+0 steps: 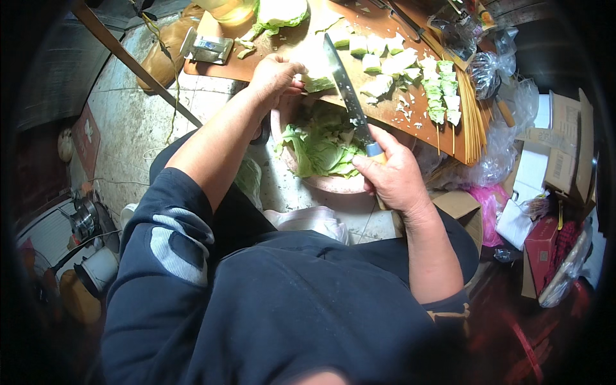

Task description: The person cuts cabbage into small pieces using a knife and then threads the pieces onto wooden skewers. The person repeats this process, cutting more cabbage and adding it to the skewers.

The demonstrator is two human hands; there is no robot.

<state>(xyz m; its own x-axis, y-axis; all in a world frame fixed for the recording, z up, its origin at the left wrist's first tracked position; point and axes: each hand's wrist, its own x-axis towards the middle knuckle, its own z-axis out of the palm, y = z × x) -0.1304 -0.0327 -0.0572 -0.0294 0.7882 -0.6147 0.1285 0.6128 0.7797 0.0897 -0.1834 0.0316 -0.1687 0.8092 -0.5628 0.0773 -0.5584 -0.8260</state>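
Observation:
My right hand (394,178) grips a kitchen knife (344,84) by its yellow handle, the blade pointing up and away over the board's near edge. My left hand (276,79) hovers at the same edge with curled fingers, beside a cut cabbage piece (319,84); whether anything is pinched in it is unclear in the glare. Several cabbage chunks (371,62) lie on the brown board (414,126). To their right are two skewers threaded with cabbage (435,96) and a bundle of bare bamboo skewers (470,120). Below, loose cabbage leaves (320,151) fill a pink basin (337,185).
A larger cut cabbage (284,12) sits at the board's far side, near a metal clip-like object (209,48). Clear plastic bags (500,149) and cardboard boxes (565,139) crowd the right. A slanting bar (130,57) and a hanging cord (175,91) stand at left.

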